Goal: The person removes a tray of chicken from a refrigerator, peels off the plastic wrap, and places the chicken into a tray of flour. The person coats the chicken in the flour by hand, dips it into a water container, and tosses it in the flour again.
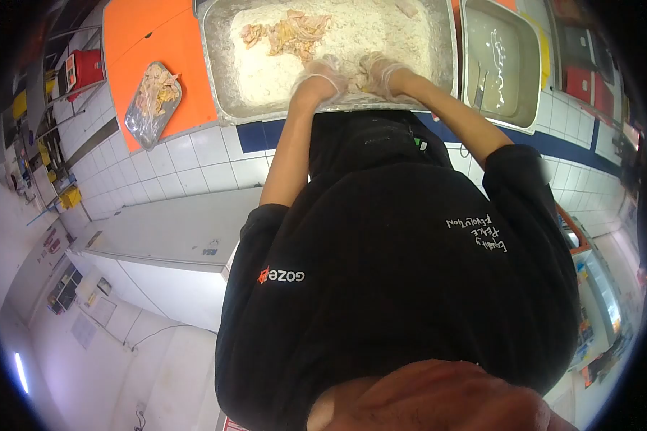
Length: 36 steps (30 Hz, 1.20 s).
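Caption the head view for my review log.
Plastic-gloved hands in a metal tray of flour, raw meat pieces lying nearby.

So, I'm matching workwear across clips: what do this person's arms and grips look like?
The left grip and right grip wear thin, see-through plastic gloves, loose and crinkled at the wrists. The forearms are bare, below short black sleeves of a black top with white lettering.

Pinkish meat [298, 32] atop white flour [388, 32]
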### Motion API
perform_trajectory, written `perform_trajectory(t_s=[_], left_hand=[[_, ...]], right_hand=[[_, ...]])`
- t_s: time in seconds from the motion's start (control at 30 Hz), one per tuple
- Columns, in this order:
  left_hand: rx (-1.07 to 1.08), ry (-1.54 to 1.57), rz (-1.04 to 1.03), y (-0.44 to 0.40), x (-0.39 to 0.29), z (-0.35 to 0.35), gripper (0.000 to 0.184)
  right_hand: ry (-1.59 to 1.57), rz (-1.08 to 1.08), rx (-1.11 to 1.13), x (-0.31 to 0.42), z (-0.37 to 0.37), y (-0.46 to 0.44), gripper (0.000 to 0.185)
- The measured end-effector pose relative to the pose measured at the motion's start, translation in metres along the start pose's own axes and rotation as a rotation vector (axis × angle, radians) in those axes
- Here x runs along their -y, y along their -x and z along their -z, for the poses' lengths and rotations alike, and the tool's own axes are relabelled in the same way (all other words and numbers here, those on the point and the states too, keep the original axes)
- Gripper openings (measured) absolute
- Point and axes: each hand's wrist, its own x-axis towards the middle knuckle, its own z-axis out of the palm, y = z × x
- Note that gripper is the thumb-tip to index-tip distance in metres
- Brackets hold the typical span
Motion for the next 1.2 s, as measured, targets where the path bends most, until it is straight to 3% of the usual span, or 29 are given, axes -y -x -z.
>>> perform_trajectory(t_s=[0.07, 0.17, 0.27, 0.33, 0.37, 0.4, 0.47, 0.5, 0.57, 0.63, 0.67, 0.7, 0.77, 0.83, 0.87, 0.97, 1.0, 1.07, 1.1, 1.17, 1.2], left_hand=[[0.082, -0.161, 0.024, 0.005, -0.028, -0.001, 0.048], [0.023, -0.249, 0.097, 0.006, -0.048, -0.018, 0.043], [-0.026, -0.317, -0.013, -0.008, -0.043, -0.023, 0.041], [0.252, -0.313, 0.066, -0.001, -0.049, 0.0, 0.037], [0.248, -0.315, 0.062, -0.004, -0.04, 0.002, 0.037], [0.157, -0.131, -0.005, -0.005, -0.021, -0.006, 0.035], [-0.022, 0.234, -0.14, -0.006, 0.027, -0.029, 0.033], [-0.113, 0.418, -0.204, -0.001, 0.037, -0.028, 0.032], [-0.209, 0.599, -0.279, -0.001, 0.036, -0.017, 0.031], [0.069, 1.581, 0.073, 0.044, -0.014, 0.039, 0.034], [-0.037, 1.846, 0.09, 0.049, -0.027, 0.04, 0.036], [-0.034, 1.841, 0.095, 0.053, -0.036, 0.042, 0.036], [-0.104, 2.179, 0.028, 0.056, -0.053, 0.047, 0.038], [-0.11, 2.255, -0.007, 0.057, -0.066, 0.055, 0.041], [-0.119, 2.337, -0.026, 0.061, -0.069, 0.054, 0.043], [-0.206, 2.34, -0.091, 0.051, -0.061, 0.041, 0.045], [-0.208, 2.337, -0.101, 0.047, -0.063, 0.04, 0.045], [-0.373, 1.936, -0.145, 0.046, -0.074, 0.024, 0.046], [-0.37, 1.936, -0.135, 0.046, -0.081, 0.019, 0.046], [-0.265, 0.478, 0.043, 0.032, -0.094, 0.013, 0.056], [-0.262, 0.48, 0.046, 0.03, -0.093, 0.008, 0.056]], right_hand=[[-0.021, -0.048, -0.186, 0.011, -0.002, 0.002, 0.041], [-0.036, -0.076, -0.136, 0.011, 0.005, -0.001, 0.038], [0.063, -0.034, -0.061, -0.01, 0.021, 0.0, 0.03], [-0.114, 0.001, -0.044, -0.028, 0.043, 0.01, 0.027], [-0.206, 0.016, -0.034, -0.032, 0.052, 0.018, 0.025], [-0.299, 0.03, -0.024, -0.036, 0.061, 0.026, 0.024], [-1.416, -0.277, -0.157, -0.029, 0.07, 0.053, 0.023], [-1.417, -0.275, -0.161, -0.025, 0.073, 0.062, 0.023], [-1.929, -0.295, -0.221, -0.023, 0.08, 0.072, 0.028], [-1.951, -0.156, -0.35, -0.026, 0.071, 0.069, 0.039], [-2.13, -0.031, -0.285, -0.02, 0.071, 0.065, 0.042], [-2.307, 0.097, -0.213, -0.016, 0.066, 0.063, 0.045], [-2.475, 0.37, 0.106, -0.022, 0.063, 0.061, 0.049], [-2.457, -0.108, -0.53, 0.015, 0.085, 0.056, 0.037], [-2.461, -0.113, -0.526, 0.009, 0.077, 0.053, 0.037], [-2.262, -0.099, -0.302, 0.0, 0.06, 0.042, 0.036], [-2.181, -0.148, -0.33, 0.008, 0.06, 0.035, 0.032], [-2.108, -0.243, -0.323, 0.026, 0.065, 0.032, 0.028], [-2.112, -0.251, -0.32, 0.03, 0.057, 0.027, 0.028], [-2.014, -0.133, -0.353, 0.035, 0.05, 0.014, 0.033], [-2.022, -0.182, -0.358, 0.041, 0.05, 0.02, 0.037]])
